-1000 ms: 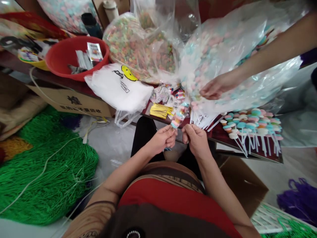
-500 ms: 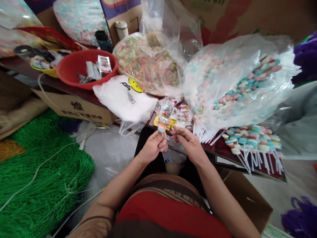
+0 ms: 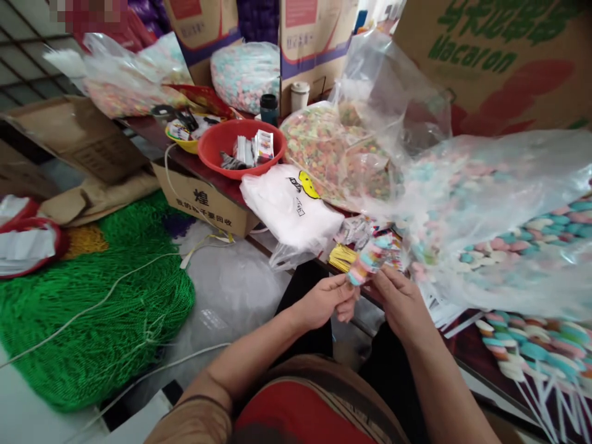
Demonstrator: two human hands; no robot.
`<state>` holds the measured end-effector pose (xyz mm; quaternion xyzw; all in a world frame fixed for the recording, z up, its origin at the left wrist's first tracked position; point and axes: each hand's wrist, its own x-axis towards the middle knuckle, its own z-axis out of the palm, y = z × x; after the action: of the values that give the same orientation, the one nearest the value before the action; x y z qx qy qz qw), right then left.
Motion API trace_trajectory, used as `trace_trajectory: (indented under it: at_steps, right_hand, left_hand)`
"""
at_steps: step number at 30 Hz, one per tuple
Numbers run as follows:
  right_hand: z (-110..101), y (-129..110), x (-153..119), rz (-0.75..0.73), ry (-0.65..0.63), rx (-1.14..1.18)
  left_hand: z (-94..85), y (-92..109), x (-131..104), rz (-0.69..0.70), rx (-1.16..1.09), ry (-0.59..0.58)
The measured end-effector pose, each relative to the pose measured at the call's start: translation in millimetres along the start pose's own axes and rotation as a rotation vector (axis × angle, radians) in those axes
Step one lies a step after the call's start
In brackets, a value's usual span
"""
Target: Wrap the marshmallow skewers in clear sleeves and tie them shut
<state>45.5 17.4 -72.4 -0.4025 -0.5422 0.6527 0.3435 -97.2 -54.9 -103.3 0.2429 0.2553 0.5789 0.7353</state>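
Note:
My left hand (image 3: 329, 302) pinches the lower end of a marshmallow skewer (image 3: 369, 261), a stack of pink, blue, white and orange pieces that looks wrapped in clear film. The skewer leans up and to the right. My right hand (image 3: 401, 300) is close against its right side, fingers pressed together; what they hold, if anything, is hidden. Just behind lie a bunch of yellow twist ties (image 3: 342, 257) and small printed packets (image 3: 355, 230) on the dark table. To the right, finished-looking marshmallow sticks (image 3: 539, 345) lie in a pile with their white sticks towards me.
A large bag of marshmallows (image 3: 499, 191) and a bag of ring-shaped gummies (image 3: 324, 148) stand behind. Left of them are white plastic bags (image 3: 296, 206) and a red basin (image 3: 215, 151) with packets. Green netting (image 3: 106, 296) and a loose cable (image 3: 104, 294) cover the floor at left.
The view has swung to the left, so things sit further right. The skewer has tipped from upright to leaning right. My right hand's fingers have come together beside it.

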Motion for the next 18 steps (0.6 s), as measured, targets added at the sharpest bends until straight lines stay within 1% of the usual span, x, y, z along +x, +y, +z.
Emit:
trace_trajectory:
  at_steps: [3,5,7,9,11,13,16,18]
  right_hand:
    - [8.7,-0.4,-5.0,-0.031,-0.118,0.083]
    - [10.0,3.9,-11.3,0.001,-0.173,0.14]
    - [7.1,8.9,-17.7,0.048,-0.182,0.185]
    - [0.2,10.9,-22.8,0.094,-0.161,0.163]
    - [-10.1,7.9,-24.8,0.108,-0.113,0.062]
    - [-22.4,1.1,-22.7,0.073,-0.012,-0.061]
    - [-38.3,-7.8,-10.9,-0.046,0.191,-0.201]
    - [-42.6,-8.6,1.8,-0.097,0.266,-0.296]
  left_hand:
    - [-3.4,4.3,-3.9,-0.103,-0.087,-0.098]
    - [-4.6,1.3,-6.7,-0.202,-0.146,-0.188]
    - [-3.4,-7.0,-9.3,-0.295,-0.164,-0.248]
    - [-0.6,-17.2,-11.5,-0.326,-0.142,-0.233]
    - [1.6,-23.1,-12.5,-0.274,-0.098,-0.149]
    - [1.2,-19.6,-11.1,-0.151,-0.08,-0.033]
    - [-4.1,1.9,-2.2,0.094,-0.117,0.142]
    - [-8.6,17.5,7.8,0.181,-0.125,0.212]
